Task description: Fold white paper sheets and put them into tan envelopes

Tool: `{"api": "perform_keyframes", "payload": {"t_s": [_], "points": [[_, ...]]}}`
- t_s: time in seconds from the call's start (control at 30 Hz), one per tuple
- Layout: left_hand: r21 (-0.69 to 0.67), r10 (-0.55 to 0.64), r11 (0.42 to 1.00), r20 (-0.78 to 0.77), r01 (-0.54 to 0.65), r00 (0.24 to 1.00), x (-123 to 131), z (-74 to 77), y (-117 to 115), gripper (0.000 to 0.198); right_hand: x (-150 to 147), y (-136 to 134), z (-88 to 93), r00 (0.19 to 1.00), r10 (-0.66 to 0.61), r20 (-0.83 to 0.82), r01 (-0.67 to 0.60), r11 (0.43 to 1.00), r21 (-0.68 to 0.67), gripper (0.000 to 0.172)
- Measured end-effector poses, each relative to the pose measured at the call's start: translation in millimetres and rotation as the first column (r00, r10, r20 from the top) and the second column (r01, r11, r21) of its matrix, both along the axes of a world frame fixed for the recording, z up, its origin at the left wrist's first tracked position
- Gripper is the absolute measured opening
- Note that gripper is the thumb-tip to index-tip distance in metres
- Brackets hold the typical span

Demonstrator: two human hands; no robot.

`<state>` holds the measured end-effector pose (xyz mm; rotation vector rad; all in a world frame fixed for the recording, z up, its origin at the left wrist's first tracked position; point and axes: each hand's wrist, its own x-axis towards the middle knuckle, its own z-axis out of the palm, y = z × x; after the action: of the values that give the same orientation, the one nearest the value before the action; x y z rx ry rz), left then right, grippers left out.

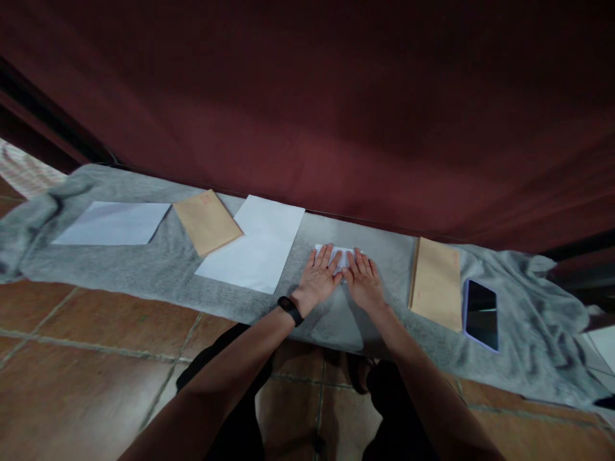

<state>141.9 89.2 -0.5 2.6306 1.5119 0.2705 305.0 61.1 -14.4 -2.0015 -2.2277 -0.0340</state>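
Note:
Both hands press flat on a small folded white paper [340, 259] on the grey cloth. My left hand [318, 274], with a black band [290, 310] at the wrist, covers the paper's left part, fingers spread. On its right part lies my right hand [364, 278], fingers stretched out too. The two thumbs almost meet at the near edge of the paper. Much of the paper is hidden under the fingers. Left of my left hand, a larger white sheet [259, 246] lies flat, its left side partly under a brown envelope [206, 221].
At the far left is a stack of white paper [113, 224]. To the right are a pile of brown envelopes [436, 282] and a phone [482, 314]. The grey cloth [144, 269] covers a narrow bench against a dark red surface [298, 147]. Tiled floor [96, 384] lies below.

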Motion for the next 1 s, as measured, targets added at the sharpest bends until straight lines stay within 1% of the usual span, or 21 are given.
{"api": "perform_keyframes", "payload": {"t_s": [0.3, 0.6, 0.83, 1.0], "points": [[0.018, 0.002, 1.0, -0.009, -0.002, 1.0, -8, -4.1, 4, 0.064, 12, -5, -2.6, 1.0, -0.018, 0.01, 0.018, 0.999, 0.039, 0.061], [0.013, 0.053, 0.999, -0.024, -0.053, 0.998, -18, -3.9, 8, 0.068, 21, -10, -2.2, 0.997, -0.078, 0.002, 0.078, 0.997, -0.003, 0.06], [0.027, 0.078, 0.997, -0.034, -0.077, 0.996, -29, -5.0, 8, 0.067, 32, -13, 2.4, 0.997, -0.075, 0.028, 0.076, 0.996, -0.039, 0.057], [0.031, 0.094, 0.995, -0.083, -0.091, 0.992, -32, -1.6, 6, 0.065, 39, -16, 5.1, 0.995, -0.084, 0.058, 0.085, 0.996, -0.026, 0.055]]}}
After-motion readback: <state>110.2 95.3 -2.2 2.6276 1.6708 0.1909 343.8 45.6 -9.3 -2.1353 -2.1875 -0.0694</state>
